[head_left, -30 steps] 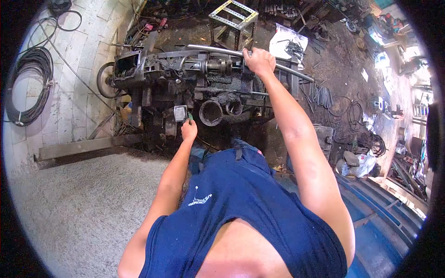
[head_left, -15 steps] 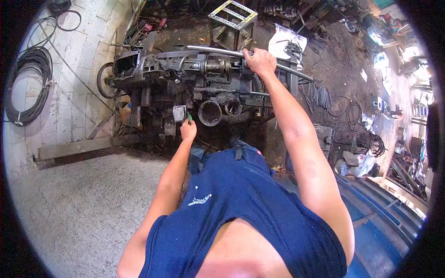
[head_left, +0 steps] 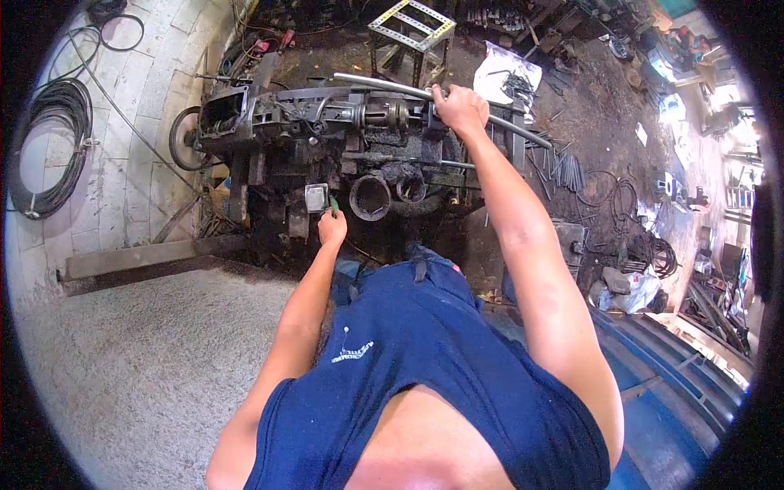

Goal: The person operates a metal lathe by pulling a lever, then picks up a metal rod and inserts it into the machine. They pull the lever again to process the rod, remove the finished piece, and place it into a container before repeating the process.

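My right hand (head_left: 463, 112) is closed around a long grey metal bar (head_left: 523, 131), which lies across the far side of a dark, greasy machine (head_left: 380, 151). The bar slants down to the right, its left end jutting out past the hand. Lower and to the left, my left hand (head_left: 332, 227) has its fingers closed on a small green handle (head_left: 335, 204). That handle is beside a pale square box (head_left: 316, 198) on the machine's near side. Two round metal openings, the larger a ring (head_left: 370, 198), are to the right of the left hand.
A metal stool frame (head_left: 412, 33) stands beyond the machine. Coiled black cable (head_left: 53, 151) hangs on the left wall. Loose rods (head_left: 567, 171) and hoses lie on the dirty floor at right. A blue metal frame (head_left: 653, 392) is at lower right, and rough concrete (head_left: 163, 359) at lower left.
The bar has tilted slightly: its left end is a little higher in view, its right end a little lower. My right hand moved slightly with it. My left hand stays at the green handle.
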Motion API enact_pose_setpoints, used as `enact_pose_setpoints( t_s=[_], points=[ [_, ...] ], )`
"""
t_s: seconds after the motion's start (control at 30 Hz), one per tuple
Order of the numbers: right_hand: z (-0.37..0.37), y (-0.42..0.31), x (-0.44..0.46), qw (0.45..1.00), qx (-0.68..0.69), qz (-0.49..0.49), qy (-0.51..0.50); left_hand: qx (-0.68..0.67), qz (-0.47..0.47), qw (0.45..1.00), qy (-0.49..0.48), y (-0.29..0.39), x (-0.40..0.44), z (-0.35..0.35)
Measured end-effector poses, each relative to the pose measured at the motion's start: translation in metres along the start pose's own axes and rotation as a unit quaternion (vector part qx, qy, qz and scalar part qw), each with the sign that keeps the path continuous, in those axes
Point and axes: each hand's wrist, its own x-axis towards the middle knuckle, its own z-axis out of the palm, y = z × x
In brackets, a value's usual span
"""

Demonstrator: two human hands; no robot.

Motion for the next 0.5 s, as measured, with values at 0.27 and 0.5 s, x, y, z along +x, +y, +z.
enact_pose_setpoints(
  t_s=[0.27, 0.5],
  points=[
    [0.002, 0.000, 0.004, 1.000, -0.009, -0.018, -0.002, 0.009, -0.009, 1.000, -0.011, 0.004, -0.004, -0.003],
    [0.002, -0.008, 0.001, 1.000, -0.007, -0.013, 0.002, 0.011, 0.012, 1.000, -0.014, -0.007, 0.005, 0.003]
  ],
)
